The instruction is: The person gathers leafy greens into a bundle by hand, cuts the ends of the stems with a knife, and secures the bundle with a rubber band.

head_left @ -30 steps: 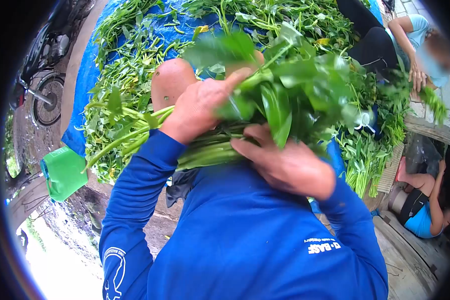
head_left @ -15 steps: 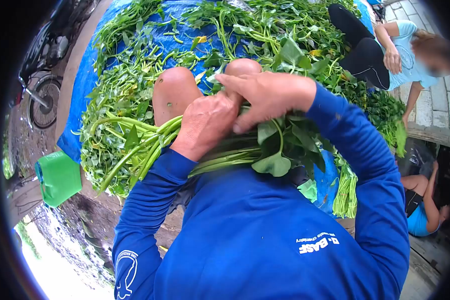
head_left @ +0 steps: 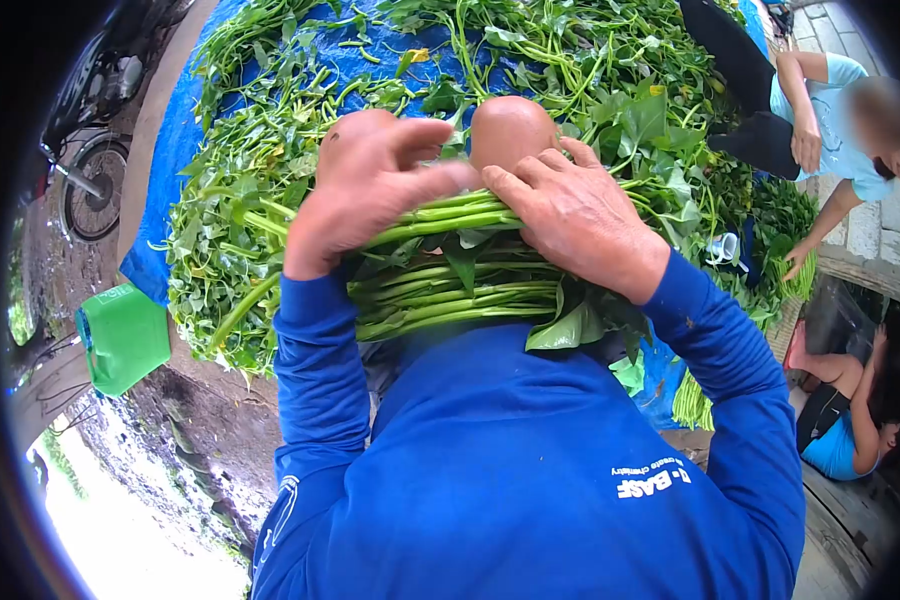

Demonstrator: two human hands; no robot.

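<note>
My left hand [head_left: 370, 195] is raised over the left part of a bundle of long green stems [head_left: 450, 218], fingers apart and slightly blurred, with nothing visible between them. My right hand [head_left: 580, 215] lies across the right part of that bundle, its fingers curled over the stems and its thumb side hidden. More stems [head_left: 460, 300] with broad leaves rest in the lap, between the hands and the blue shirt [head_left: 530, 430]. Two bare knees [head_left: 513, 130] show just beyond the hands.
Leafy stems cover a blue tarp [head_left: 175, 150] ahead. A green container [head_left: 125, 340] stands at left, near a motorcycle wheel [head_left: 95, 190]. At right, one person [head_left: 820, 110] reaches toward greens; another person [head_left: 850, 420] sits lower down.
My hands were together over the bundle and are now apart: the left has opened and moved left, the right has come down onto the stems. The nearer co-worker's arm has shifted.
</note>
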